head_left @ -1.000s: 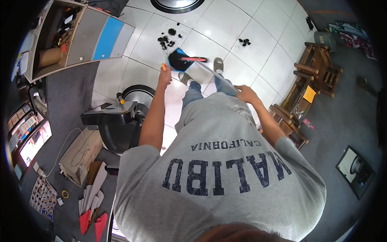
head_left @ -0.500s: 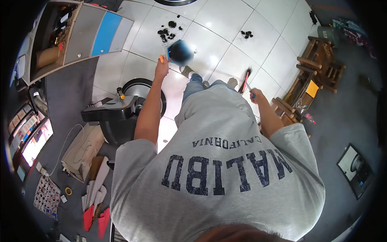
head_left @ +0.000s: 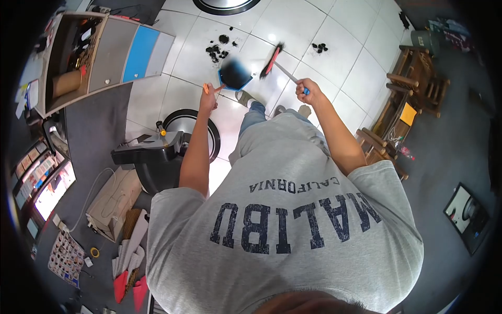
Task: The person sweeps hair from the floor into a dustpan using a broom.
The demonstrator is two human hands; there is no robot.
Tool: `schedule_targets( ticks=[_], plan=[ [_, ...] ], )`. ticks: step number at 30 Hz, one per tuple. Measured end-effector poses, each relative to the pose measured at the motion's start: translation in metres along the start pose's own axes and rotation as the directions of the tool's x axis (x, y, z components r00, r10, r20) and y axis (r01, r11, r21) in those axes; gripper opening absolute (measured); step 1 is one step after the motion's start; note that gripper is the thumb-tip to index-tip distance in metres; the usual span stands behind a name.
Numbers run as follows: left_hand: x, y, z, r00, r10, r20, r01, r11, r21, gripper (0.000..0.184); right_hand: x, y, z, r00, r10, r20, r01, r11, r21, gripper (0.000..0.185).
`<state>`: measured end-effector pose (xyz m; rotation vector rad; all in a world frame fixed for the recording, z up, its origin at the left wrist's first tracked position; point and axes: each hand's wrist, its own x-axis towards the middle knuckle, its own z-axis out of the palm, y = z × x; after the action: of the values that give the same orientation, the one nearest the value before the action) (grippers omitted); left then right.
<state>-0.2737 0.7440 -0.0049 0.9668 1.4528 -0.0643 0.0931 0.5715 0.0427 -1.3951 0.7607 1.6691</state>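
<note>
At upper centre, blur hides part of the dustpan (head_left: 235, 82); the top edge crops a round base (head_left: 226, 4).

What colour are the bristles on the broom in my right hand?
Black bristles on a pinkish-red base; see the head view.

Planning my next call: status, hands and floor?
Left hand on orange handle beside blue-rimmed black dustpan. Right hand gripping pink-headed broom. Dark clumps ahead on white tiles.

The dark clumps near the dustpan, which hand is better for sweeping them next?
Probably the right hand: it holds the broom out ahead, just right of the dustpan. The left hand is busy holding the dustpan near the dark clumps.
</note>
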Motion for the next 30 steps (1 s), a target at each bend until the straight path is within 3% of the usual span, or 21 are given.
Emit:
schedule_targets(
  ticks=[5, 7, 9, 12, 13, 15, 17, 18, 21, 25, 30],
  plan=[
    [-0.04, -0.028, -0.003, 0.985, -0.171, -0.011, 0.157, 0.926, -0.343, 0.053, -0.049, 0.018, -0.003, 0.984, -0.169, -0.062, 0.126, 0.892, -0.434, 0.009],
    [-0.056, -0.041, -0.002, 0.973, -0.23, 0.03, 0.209, 0.813, -0.543, 0.051, -0.066, 0.011, -0.003, 0.995, -0.092, 0.045, 0.102, 0.904, -0.416, 0.006],
    [-0.066, -0.057, 0.003, 0.961, -0.275, -0.014, 0.205, 0.747, -0.632, 0.052, -0.065, -0.003, -0.003, 0.992, -0.002, 0.124, 0.052, 0.917, -0.394, 0.02],
    [-0.082, -0.077, 0.014, 0.955, -0.291, -0.056, 0.164, 0.676, -0.719, 0.054, -0.033, -0.017, 0.014, 0.995, 0.022, 0.1, 0.031, 0.864, -0.502, 0.02],
    [-0.089, -0.079, 0.019, 0.952, -0.297, -0.074, 0.148, 0.66, -0.737, 0.055, -0.019, -0.023, 0.022, 0.998, 0.012, 0.068, 0.027, 0.837, -0.546, 0.009],
    [-0.097, -0.083, 0.027, 0.946, -0.309, -0.095, 0.127, 0.624, -0.771, 0.058, -0.01, -0.026, 0.044, 0.986, -0.165, 0.036, 0.137, 0.659, -0.74, 0.003],
    [-0.108, -0.086, 0.032, 0.953, -0.283, -0.109, 0.085, 0.593, -0.801, 0.058, 0.0, -0.031, 0.064, 0.948, -0.313, 0.06, 0.207, 0.459, -0.864, 0.01],
    [-0.116, -0.086, 0.036, 0.955, -0.273, -0.117, 0.066, 0.577, -0.814, 0.058, 0.004, -0.031, 0.067, 0.947, -0.309, 0.081, 0.208, 0.404, -0.891, 0.006],
    [-0.134, -0.089, 0.05, 0.912, -0.354, -0.207, -0.011, 0.485, -0.875, 0.062, -0.011, -0.03, 0.075, 0.945, -0.306, 0.118, 0.211, 0.291, -0.933, 0.027],
    [-0.152, -0.103, 0.073, 0.89, -0.382, -0.249, -0.119, 0.332, -0.936, 0.061, -0.05, -0.051, 0.082, 0.966, -0.218, 0.136, 0.206, 0.339, -0.918, 0.028],
    [-0.172, -0.086, 0.102, 0.832, -0.463, -0.306, -0.223, 0.225, -0.948, 0.059, 0.033, -0.068, 0.12, 0.972, 0.202, 0.123, 0.012, 0.474, -0.88, 0.004]
  ],
)
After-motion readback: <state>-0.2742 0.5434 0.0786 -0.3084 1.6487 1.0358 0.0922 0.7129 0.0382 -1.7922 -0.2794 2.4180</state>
